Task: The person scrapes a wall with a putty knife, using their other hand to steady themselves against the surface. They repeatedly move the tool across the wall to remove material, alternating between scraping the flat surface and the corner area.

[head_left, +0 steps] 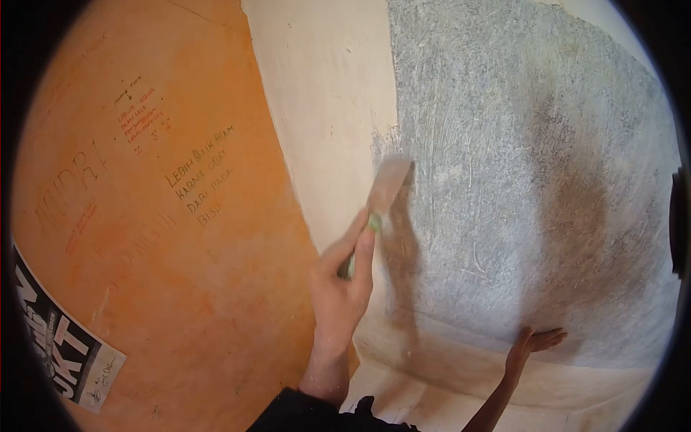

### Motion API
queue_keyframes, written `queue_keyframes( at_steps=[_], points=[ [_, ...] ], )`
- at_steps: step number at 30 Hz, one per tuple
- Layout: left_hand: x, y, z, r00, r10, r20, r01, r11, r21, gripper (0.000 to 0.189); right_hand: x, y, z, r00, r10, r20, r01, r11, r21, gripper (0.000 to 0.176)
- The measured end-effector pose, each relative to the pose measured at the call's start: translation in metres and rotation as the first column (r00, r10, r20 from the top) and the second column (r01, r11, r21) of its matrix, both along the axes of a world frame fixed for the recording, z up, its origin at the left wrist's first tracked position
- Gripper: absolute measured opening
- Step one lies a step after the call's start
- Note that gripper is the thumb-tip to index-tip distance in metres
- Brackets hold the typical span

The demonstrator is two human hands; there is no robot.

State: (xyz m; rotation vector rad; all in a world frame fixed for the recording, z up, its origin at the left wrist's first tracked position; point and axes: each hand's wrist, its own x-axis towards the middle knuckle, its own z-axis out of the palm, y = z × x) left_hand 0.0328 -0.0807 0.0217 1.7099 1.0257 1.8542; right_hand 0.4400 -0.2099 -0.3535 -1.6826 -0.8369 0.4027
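Note:
My left hand (342,281) is closed around the green handle (375,222) of a scraper, raised in the middle of the view. The scraper's flat blade (392,183), blurred by motion, lies over the border between a smooth whitish strip (324,86) and a rough grey-blue patch (468,144) of wall. Whether the edge touches the surface cannot be made out. Lower right, my right hand (536,342) rests against the bottom of the grey patch, fingers stretched out to the right and holding nothing.
On the left is an orange wall (237,288) with handwriting on it. A black-and-white sticker (68,353) is at its lower left. Below the grey patch runs a curved pale ledge (446,353). Shadows fall across the grey surface.

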Motion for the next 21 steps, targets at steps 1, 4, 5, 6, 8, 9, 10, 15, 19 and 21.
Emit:
queue_keyframes(
  at_steps=[1,4,5,6,8,9,10,15,19,21],
  points=[
    [0.001,0.001,-0.015,1.000,-0.012,0.022,0.012,1.000,-0.001,0.034,0.003,0.003,0.001,1.000,-0.006,0.006,0.006,1.000,0.006,0.095],
    [0.006,0.009,-0.008,1.000,-0.007,0.030,0.006,1.000,0.025,0.034,0.005,0.000,0.000,1.000,-0.028,0.012,0.028,1.000,0.007,0.095],
    [0.006,0.010,0.009,0.998,0.001,0.060,-0.003,0.999,0.033,0.034,0.003,-0.002,-0.002,1.000,-0.027,0.012,0.027,1.000,0.001,0.095],
    [0.006,0.007,0.021,0.996,0.009,0.090,-0.013,0.999,0.039,0.033,0.002,-0.006,-0.004,1.000,-0.026,0.013,0.026,1.000,-0.008,0.095],
    [-0.002,0.006,0.028,0.996,-0.010,0.084,0.011,1.000,-0.018,0.033,0.002,0.003,-0.003,1.000,-0.026,0.017,0.026,1.000,0.003,0.095],
    [-0.004,0.008,0.018,0.999,0.001,0.037,-0.001,1.000,0.018,0.033,0.000,0.000,-0.006,1.000,-0.021,0.016,0.021,1.000,-0.007,0.095],
    [-0.004,0.008,0.007,1.000,0.011,-0.001,-0.011,0.998,0.054,0.033,0.002,-0.003,-0.006,1.000,-0.019,0.023,0.019,1.000,-0.015,0.095],
    [0.008,0.022,0.006,0.999,0.017,0.049,-0.021,0.997,0.075,0.033,0.012,0.005,-0.005,0.999,-0.041,0.036,0.041,0.999,0.007,0.095],
    [0.000,0.016,0.025,0.998,0.039,0.039,-0.042,0.996,0.074,0.033,0.007,0.009,-0.011,0.999,-0.041,0.032,0.041,0.999,0.008,0.095],
    [0.000,0.015,0.005,0.998,0.062,-0.004,-0.062,0.993,0.099,0.033,0.011,0.004,-0.011,0.998,-0.039,0.039,0.039,0.999,-0.001,0.096]
  ],
)
